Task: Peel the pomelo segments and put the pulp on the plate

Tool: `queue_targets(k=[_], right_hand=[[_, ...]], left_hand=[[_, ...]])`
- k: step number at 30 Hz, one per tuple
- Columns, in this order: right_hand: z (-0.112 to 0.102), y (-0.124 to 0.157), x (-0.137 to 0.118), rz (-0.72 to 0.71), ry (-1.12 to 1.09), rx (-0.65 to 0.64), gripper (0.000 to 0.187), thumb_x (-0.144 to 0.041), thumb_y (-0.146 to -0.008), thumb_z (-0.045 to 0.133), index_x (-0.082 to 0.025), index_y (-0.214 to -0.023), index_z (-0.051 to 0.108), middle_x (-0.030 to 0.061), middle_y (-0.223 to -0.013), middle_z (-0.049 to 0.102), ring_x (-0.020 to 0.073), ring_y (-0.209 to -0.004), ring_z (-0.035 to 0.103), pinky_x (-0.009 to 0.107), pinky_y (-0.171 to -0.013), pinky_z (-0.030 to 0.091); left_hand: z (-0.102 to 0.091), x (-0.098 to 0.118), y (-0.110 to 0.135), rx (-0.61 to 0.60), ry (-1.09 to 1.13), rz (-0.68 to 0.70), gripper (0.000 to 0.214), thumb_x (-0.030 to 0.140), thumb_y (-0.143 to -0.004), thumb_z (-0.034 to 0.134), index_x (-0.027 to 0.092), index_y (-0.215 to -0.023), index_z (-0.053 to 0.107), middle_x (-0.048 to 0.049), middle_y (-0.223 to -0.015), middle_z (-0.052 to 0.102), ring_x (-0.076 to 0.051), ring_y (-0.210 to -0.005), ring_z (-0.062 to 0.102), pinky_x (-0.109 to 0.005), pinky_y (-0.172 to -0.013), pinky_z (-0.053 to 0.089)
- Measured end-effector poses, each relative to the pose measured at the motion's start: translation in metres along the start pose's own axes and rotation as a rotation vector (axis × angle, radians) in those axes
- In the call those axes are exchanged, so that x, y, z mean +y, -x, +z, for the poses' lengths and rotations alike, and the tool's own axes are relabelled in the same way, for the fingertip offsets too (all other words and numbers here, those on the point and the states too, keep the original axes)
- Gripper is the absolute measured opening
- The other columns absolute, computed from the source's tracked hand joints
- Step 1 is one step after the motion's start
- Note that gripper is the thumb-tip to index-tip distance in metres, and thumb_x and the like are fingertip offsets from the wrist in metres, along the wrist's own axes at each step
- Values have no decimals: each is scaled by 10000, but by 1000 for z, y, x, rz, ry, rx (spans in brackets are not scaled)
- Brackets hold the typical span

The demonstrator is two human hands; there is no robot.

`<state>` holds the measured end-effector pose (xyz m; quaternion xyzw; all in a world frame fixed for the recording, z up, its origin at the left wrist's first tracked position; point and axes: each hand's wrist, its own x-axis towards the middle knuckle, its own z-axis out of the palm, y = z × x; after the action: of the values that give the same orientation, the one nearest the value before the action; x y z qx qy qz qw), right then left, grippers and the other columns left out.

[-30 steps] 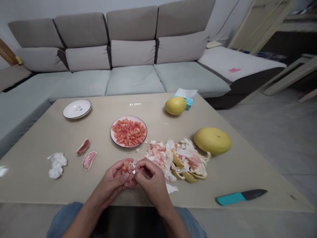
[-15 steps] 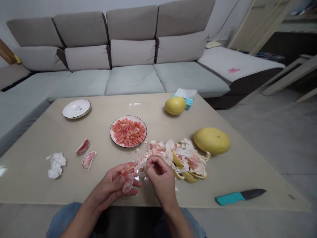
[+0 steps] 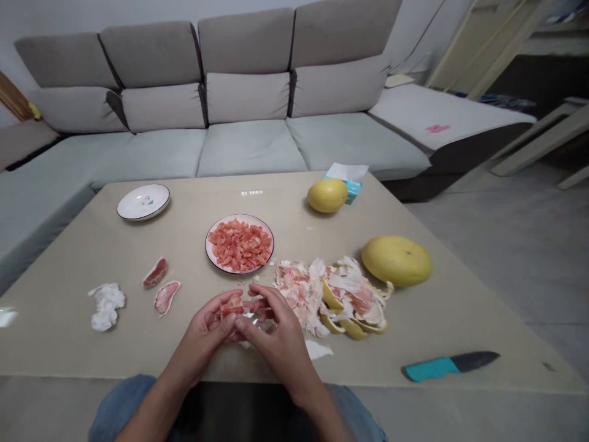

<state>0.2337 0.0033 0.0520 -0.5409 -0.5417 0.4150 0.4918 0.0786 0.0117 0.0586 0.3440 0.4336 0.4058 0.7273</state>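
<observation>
The left hand [image 3: 201,326] and right hand [image 3: 278,325] curl closed around a pink pomelo segment [image 3: 232,306], pinching it together low over the surface [image 3: 414,331], right beside the heaped peel [image 3: 331,301].

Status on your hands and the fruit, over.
Left hand and right hand closed on pomelo segment. Peel pile beside right hand, not blocking.
</observation>
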Motion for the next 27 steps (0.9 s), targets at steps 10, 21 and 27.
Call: queue_targets(k=[10, 21, 27], right_hand=[[4, 2, 1, -98, 19, 17, 93, -201, -831, 615, -196, -739, 628, 16, -755, 629, 160, -698, 566, 256, -638, 434], [-4, 2, -3, -189, 119, 127, 160, -196, -853, 604, -185, -693, 608, -14, -642, 592, 123, -580, 505, 223, -558, 387], [-3, 5, 0, -283, 221, 185, 162, -171, -884, 563, -188, -726, 595, 17, -704, 627, 148, -647, 561, 253, -617, 414]], left_hand=[[1, -5, 0, -8, 23, -1, 318, 285, -779, 735, 182, -1068, 649, -88, -1065, 674, -199, -938, 637, -329, -837, 533], [-8, -2, -2, -89, 134, -139, 211, 258, -820, 699, 99, -959, 705, -35, -773, 604, -64, -656, 546, -140, -612, 511], [-8, -1, -3, -104, 112, -180, 222, 264, -829, 686, 89, -964, 712, -60, -827, 612, -78, -682, 551, -164, -630, 529]])
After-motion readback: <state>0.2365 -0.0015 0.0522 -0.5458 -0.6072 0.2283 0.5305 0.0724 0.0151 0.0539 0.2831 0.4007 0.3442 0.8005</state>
